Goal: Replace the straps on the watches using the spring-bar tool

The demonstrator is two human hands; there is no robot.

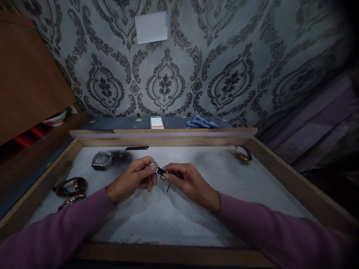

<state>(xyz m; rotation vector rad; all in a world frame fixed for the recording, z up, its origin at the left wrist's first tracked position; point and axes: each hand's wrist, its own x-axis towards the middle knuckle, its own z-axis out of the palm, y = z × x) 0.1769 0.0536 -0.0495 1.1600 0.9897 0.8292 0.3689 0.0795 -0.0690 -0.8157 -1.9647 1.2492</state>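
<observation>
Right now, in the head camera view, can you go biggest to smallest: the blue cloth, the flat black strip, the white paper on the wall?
1. White paper
2. Blue cloth
3. Flat black strip, just a thin sliver

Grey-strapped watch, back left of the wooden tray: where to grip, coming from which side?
I'd pinch the strap of the grey-strapped watch, coming from above, one finger inside the loop and one outside. The band curves round into a ring whose opening shows from above, and the dark case sits on the near side, clear of that grip.
</observation>
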